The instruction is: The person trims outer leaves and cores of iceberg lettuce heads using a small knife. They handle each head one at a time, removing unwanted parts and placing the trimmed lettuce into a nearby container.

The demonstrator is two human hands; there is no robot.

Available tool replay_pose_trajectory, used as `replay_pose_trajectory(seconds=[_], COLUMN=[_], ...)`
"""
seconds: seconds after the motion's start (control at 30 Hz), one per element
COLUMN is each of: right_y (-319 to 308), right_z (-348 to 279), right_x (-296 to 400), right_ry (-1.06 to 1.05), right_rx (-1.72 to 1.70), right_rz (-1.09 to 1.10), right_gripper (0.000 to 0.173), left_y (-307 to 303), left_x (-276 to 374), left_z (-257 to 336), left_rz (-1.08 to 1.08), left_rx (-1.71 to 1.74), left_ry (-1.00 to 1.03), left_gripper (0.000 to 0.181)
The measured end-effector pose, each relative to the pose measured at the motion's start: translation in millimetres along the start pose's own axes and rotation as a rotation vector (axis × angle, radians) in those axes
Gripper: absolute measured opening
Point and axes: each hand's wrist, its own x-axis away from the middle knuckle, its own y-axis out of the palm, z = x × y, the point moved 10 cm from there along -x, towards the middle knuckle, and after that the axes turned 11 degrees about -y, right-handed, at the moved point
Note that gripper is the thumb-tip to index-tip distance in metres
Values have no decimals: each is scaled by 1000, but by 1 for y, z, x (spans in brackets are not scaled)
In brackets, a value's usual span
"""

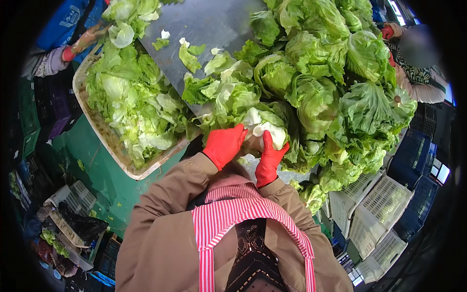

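Observation:
Close in front of me is a lettuce head with its pale base turned towards me. My right hand, in a red glove, grips it from below and the right. My left hand, gloved the same way, has its fingertips at the pale leaf bases on the left side; whether it pinches a leaf is hidden. Loose lettuce leaves lie just beyond my hands on the metal table. To the right rises a large pile of lettuce heads.
A pale plastic tub full of loose leaves stands at the left. Another person's gloved hand reaches over its far end. A second person stands beyond the pile. White crates are stacked at right, and more crates at left.

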Motion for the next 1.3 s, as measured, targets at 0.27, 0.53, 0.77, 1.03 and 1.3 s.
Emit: replay_pose_trajectory(seconds=[0.27, 0.53, 0.77, 1.03, 1.3], right_y=[-13, -3, -6, 20, 28], right_z=[20, -34, -64, -117, -52], right_x=[-19, -15, -14, -9, -1], right_ry=[102, 73, 142, -180, 339], right_rx=[-136, -435, -628, -457, -773], right_rz=[-267, -667, -721, -837, -665], right_gripper=[89, 71, 84, 89, 87], left_y=[9, 4, -45, -19, -53], left_x=[-55, -45, -80, -34, -57], left_z=[-66, -33, -65, 43, -1], left_rz=[-79, -59, 55, -598, -158], left_rx=[113, 1109, 396, 1422, 994], left_ry=[-243, -248, -255, -439, -268], left_gripper=[31, 46, 40, 56, 42])
